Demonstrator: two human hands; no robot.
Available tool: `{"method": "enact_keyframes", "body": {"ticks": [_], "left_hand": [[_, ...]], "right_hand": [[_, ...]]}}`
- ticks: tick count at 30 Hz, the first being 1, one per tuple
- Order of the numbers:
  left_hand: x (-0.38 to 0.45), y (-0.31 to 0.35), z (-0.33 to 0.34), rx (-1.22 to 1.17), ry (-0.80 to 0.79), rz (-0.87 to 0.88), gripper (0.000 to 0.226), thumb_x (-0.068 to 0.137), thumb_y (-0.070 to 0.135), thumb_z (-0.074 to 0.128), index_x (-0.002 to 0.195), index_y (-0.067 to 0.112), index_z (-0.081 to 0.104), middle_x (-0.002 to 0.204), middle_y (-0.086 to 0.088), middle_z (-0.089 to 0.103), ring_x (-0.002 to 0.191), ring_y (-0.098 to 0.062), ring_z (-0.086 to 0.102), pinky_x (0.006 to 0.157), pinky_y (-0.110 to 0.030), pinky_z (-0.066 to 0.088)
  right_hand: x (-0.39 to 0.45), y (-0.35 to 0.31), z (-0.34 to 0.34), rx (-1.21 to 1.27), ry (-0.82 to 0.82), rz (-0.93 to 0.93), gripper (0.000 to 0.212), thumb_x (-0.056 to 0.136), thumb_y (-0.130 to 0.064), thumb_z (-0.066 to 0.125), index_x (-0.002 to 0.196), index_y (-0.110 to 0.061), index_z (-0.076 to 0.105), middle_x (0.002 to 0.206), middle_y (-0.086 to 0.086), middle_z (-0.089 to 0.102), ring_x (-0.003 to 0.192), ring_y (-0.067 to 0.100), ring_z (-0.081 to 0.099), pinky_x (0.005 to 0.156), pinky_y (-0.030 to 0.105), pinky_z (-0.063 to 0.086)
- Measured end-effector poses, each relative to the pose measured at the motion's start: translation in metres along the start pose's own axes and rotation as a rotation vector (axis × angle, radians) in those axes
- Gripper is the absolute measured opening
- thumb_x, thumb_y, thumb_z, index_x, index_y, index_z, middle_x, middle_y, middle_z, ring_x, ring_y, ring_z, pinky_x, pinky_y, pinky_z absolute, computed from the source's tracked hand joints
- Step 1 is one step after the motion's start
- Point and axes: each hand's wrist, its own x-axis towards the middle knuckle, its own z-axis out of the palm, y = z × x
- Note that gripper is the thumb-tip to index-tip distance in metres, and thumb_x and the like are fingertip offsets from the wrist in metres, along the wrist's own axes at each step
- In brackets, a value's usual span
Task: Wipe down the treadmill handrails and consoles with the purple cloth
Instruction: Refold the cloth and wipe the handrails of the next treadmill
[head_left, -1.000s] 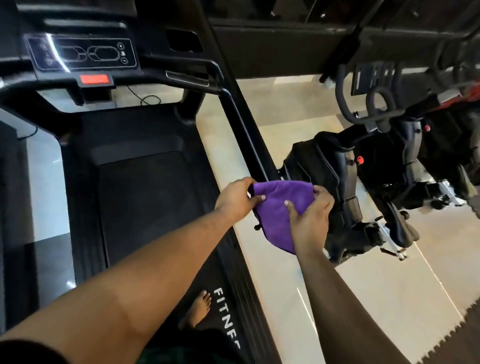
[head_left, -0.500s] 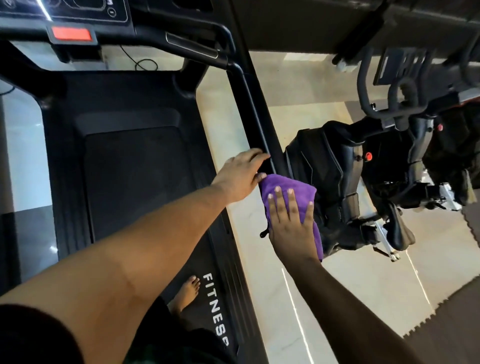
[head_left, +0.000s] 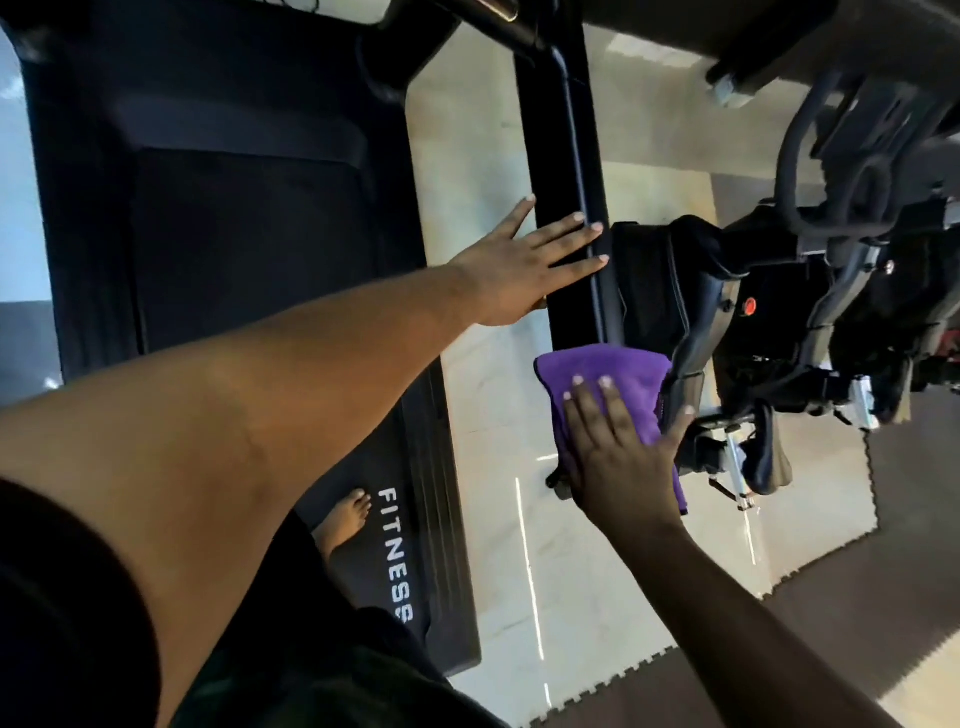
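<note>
From the head camera, the purple cloth (head_left: 608, 384) lies draped over the near end of the treadmill's right handrail (head_left: 566, 208). The right hand (head_left: 618, 457) presses flat on the cloth, its fingers (head_left: 587, 405) straight and slightly spread. The left hand (head_left: 514, 270) rests on the rail farther up, fingers straight and fanned apart, holding nothing. A bare foot (head_left: 345, 517) stands on the treadmill deck (head_left: 244, 249) beside the FITNESS lettering (head_left: 397, 553).

White "FITNESS" lettering, treadmill side rail (head_left: 415, 519)
</note>
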Motion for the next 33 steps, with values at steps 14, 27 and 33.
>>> {"method": "enact_keyframes", "body": {"ticks": [14,27,33], "left_hand": [[0.016,-0.017,-0.008,0.016,-0.022,0.022,0.099,0.097,0.011,0.061,0.163,0.032,-0.011,0.172,-0.006,-0.015,0.159,-0.026,-0.010,0.120,-0.073,0.002],[0.008,-0.025,0.015,-0.016,0.066,0.032,0.109,0.094,0.017,0.068,0.161,0.027,-0.018,0.171,-0.007,-0.018,0.159,-0.026,-0.009,0.120,-0.073,0.002],[0.011,-0.034,0.016,0.009,0.085,0.021,0.105,0.095,0.013,0.064,0.162,0.024,-0.015,0.171,-0.008,-0.017,0.159,-0.025,-0.011,0.120,-0.073,-0.001]], "right_hand": [[0.025,-0.004,-0.005,0.186,0.057,0.120,0.120,0.078,-0.054,0.075,0.164,-0.013,0.002,0.170,0.017,-0.011,0.151,0.056,-0.006,0.118,0.075,0.003],[0.027,-0.029,0.002,-0.620,-0.370,-0.264,0.092,0.097,-0.053,0.055,0.158,0.004,0.015,0.158,0.046,-0.002,0.141,0.071,-0.011,0.098,0.089,-0.016],[0.111,-0.035,-0.029,-0.641,-0.192,-0.167,0.084,0.099,-0.053,0.046,0.160,-0.002,0.019,0.166,0.031,-0.002,0.151,0.053,-0.015,0.098,0.085,-0.024]]}}
